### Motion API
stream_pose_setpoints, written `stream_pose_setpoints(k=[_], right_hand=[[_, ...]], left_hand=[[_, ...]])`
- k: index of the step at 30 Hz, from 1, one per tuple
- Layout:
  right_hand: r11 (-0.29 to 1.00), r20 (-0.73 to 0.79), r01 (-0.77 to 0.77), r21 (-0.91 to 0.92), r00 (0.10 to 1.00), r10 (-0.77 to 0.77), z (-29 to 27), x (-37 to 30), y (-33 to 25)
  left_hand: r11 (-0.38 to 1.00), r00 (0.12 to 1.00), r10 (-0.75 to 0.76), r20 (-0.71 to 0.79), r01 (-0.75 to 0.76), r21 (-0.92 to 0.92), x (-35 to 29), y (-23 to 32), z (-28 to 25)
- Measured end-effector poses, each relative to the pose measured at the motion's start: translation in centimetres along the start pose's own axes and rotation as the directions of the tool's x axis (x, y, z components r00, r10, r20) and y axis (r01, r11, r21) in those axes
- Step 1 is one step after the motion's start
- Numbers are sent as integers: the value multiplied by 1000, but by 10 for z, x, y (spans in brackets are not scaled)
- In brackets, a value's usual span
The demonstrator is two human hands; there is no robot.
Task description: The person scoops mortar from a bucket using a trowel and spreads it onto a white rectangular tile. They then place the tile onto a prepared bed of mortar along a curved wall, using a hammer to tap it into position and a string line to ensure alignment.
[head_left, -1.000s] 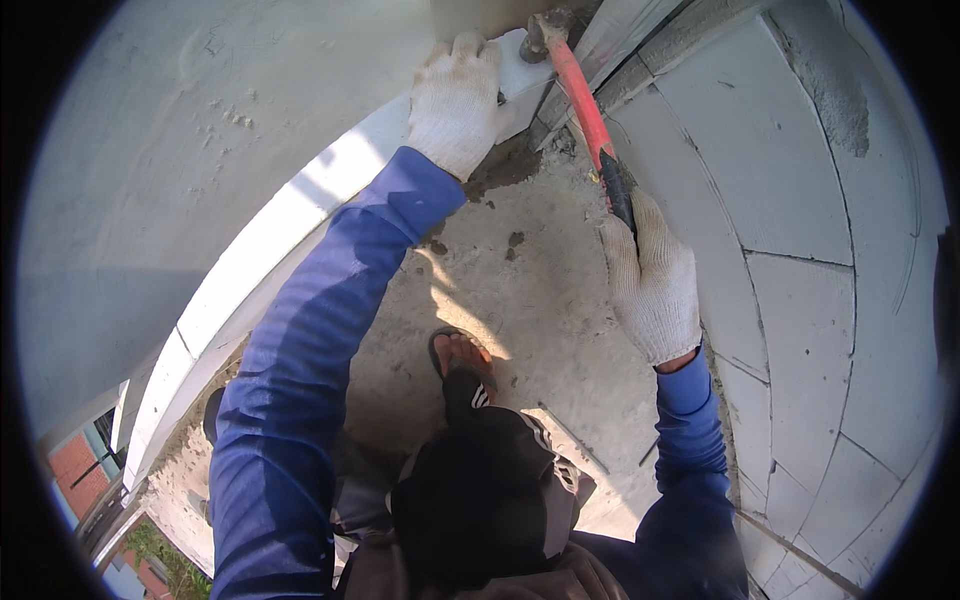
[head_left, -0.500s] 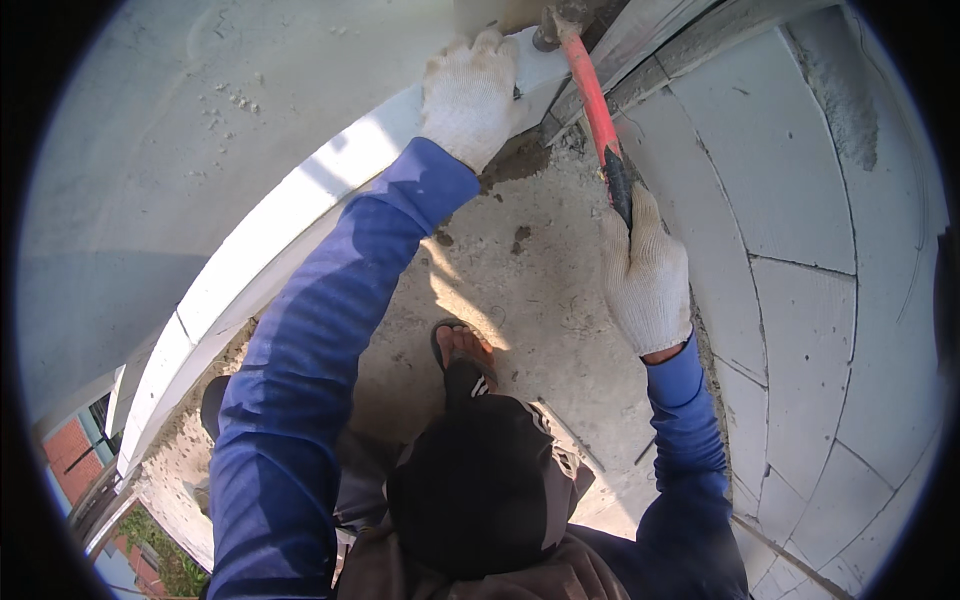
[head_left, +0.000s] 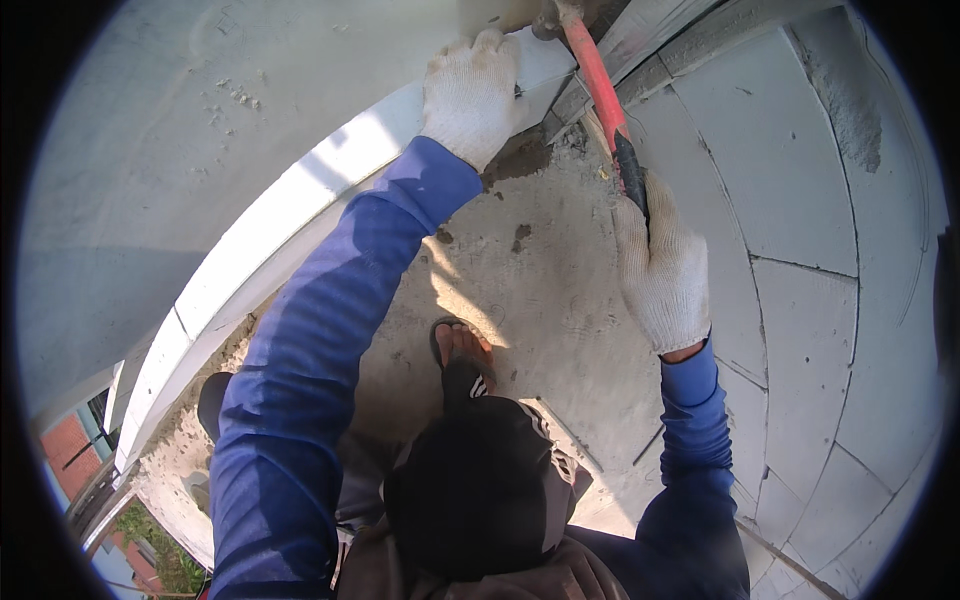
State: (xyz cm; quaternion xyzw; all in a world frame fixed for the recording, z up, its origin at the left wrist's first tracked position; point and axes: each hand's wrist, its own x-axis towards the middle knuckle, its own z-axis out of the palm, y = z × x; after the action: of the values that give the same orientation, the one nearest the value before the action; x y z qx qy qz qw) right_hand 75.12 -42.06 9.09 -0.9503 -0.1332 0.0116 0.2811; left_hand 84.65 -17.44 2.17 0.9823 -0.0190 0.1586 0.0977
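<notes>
In a white knitted glove, my left hand [head_left: 468,98] bends over the top of a low white block wall [head_left: 262,215], its fingers closed round the upper edge near the wall's far end. My right hand [head_left: 666,275], gloved the same way, is wrapped round the black grip of a hammer [head_left: 597,80] with a red handle. The hammer's dirty metal head is at the top of the picture, close to the end of the block, and partly cut off. Whether it touches the block I cannot tell.
A wall of large pale blocks [head_left: 805,160] with dark joints rises on the right. A grey slab [head_left: 130,190] lies beyond the low wall on the left. My sandalled foot [head_left: 462,345] stands on the rough concrete floor [head_left: 560,330], where a thin rod [head_left: 648,446] lies.
My right hand and the hammer's grip have shifted slightly to the right; the hammer head has risen a little. My left hand stays where it was on the block.
</notes>
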Motion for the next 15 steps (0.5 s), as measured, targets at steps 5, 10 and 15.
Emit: stream_pose_setpoints(k=[5,10,15], right_hand=[[999,8,46,-18,999,-46,6,2,4],[999,12,37,-24,999,-37,7,1,7],[999,-25,48,-4,999,-48,7,-3,6]], left_hand=[[1000,1000,-20,2,20,16,1,2,1],[1000,1000,-11,-13,11,-1,0,2,1],[1000,1000,-8,-1,8,-3,0,3,0]])
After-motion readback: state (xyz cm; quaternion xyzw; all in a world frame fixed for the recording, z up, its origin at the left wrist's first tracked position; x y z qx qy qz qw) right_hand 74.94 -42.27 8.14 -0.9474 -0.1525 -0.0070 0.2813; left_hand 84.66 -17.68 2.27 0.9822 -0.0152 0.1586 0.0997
